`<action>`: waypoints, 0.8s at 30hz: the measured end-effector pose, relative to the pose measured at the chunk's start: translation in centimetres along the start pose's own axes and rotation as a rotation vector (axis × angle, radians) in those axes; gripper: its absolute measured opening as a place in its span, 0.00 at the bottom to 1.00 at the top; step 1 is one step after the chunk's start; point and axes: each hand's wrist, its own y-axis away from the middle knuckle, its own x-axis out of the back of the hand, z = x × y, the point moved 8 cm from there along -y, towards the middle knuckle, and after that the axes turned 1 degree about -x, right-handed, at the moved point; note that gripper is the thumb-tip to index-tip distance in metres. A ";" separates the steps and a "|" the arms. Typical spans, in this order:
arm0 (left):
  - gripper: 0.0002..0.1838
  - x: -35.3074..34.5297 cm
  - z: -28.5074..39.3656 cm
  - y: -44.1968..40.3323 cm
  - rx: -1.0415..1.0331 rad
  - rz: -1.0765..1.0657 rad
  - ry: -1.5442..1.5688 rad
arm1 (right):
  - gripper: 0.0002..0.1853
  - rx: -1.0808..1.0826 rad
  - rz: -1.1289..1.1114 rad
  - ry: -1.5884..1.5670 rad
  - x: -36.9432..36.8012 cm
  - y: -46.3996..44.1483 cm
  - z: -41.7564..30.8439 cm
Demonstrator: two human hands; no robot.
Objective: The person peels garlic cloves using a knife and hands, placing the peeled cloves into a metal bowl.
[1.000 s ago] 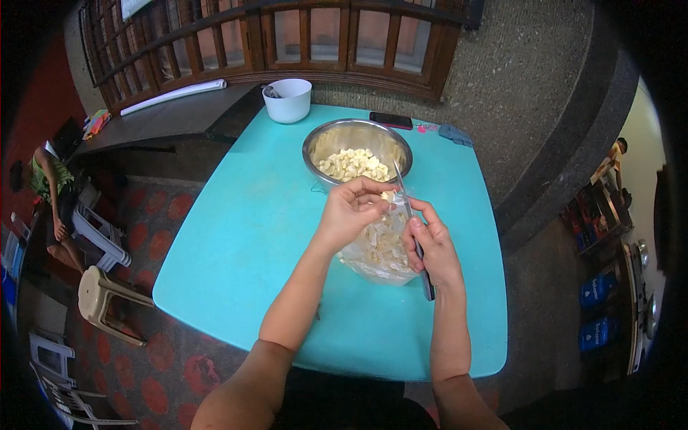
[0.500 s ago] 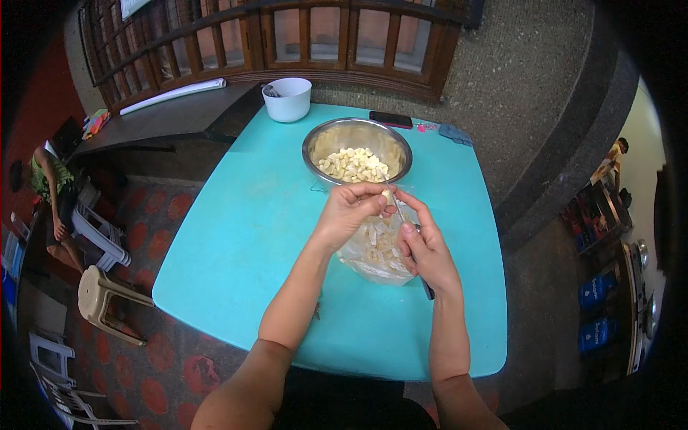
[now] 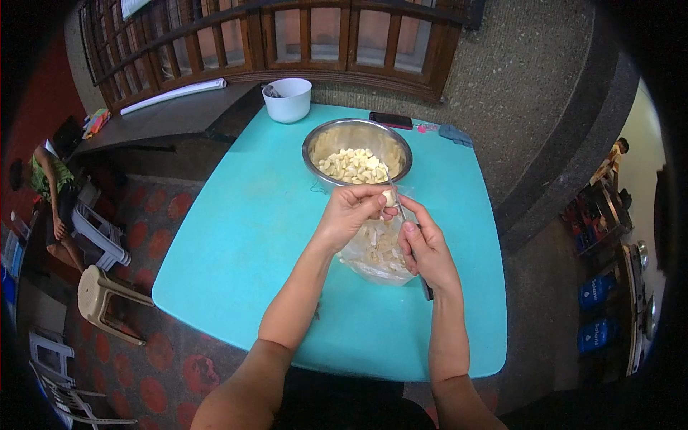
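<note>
My left hand pinches a pale peeled clove, seemingly garlic, between thumb and fingertips. In my right hand is a small knife with a dark handle; its thin blade lies against or just beside the clove. Both hands are held over a clear plastic bag with pale peelings in it. Just beyond them stands a steel bowl, partly filled with many similar cloves. My fingers hide part of the bag and the blade's lower end.
On the turquoise table, a white bowl stands at the back left. A dark phone and a grey-blue cloth item lie at the back right. A beige stool and a seated person are off to the left.
The knife blade has shifted against the clove, and more of it shows above my fingers, pointing toward the steel bowl. More of the clove is visible. My arms stay nearly in place.
</note>
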 end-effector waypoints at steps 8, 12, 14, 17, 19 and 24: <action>0.13 0.5 -0.1 -0.1 -0.004 0.015 0.021 | 0.21 0.031 0.053 -0.041 1.0 -0.2 0.3; 0.12 0.7 -0.1 -0.2 0.008 0.039 0.025 | 0.23 0.041 0.013 -0.068 0.9 -0.3 0.3; 0.12 0.7 0.0 -0.2 -0.024 0.056 0.061 | 0.24 0.027 -0.001 -0.105 0.6 -0.1 0.0; 0.10 0.9 0.1 -0.2 -0.035 0.086 0.052 | 0.24 0.016 -0.075 -0.173 0.2 0.0 0.2; 0.10 1.1 -0.4 -0.4 -0.036 0.080 0.059 | 0.23 0.015 -0.099 -0.182 -0.1 -0.1 0.3; 0.09 0.8 -1.0 -0.4 -0.019 0.056 0.153 | 0.22 0.013 -0.061 -0.193 0.1 -0.3 0.6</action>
